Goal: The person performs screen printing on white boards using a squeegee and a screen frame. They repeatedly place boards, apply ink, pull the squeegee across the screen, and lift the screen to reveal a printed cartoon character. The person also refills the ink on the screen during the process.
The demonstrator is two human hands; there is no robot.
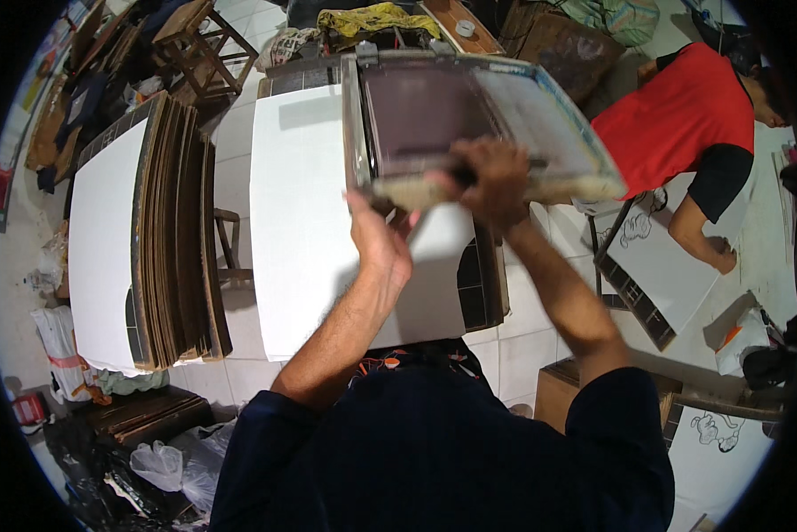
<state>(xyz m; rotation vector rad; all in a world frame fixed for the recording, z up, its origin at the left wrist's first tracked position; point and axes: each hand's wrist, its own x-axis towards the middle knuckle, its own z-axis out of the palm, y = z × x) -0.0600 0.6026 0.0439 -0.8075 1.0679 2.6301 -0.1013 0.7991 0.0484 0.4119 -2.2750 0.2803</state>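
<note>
A screen-printing frame (576,189) with a dark mesh area and a pale, blue-edged side is raised at a tilt over a white sheet (301,239). The sheet lies on a dark-edged board in front of me. My left hand (382,244) is closed on the frame's near left corner, its fingers partly hidden under the edge. Motion blurs my right hand (498,182), which is wrapped round a dark bar that looks like a squeegee (459,168), above the frame's near rim. Where the squeegee's blade sits I cannot make out.
At left stands a stack of boards (172,230) topped with a white sheet (106,248). A wooden stool (194,40) is behind it. At right, a person in a red shirt (673,115) leans over a printed sheet (669,257). A cardboard box (558,395) stands near my right elbow.
</note>
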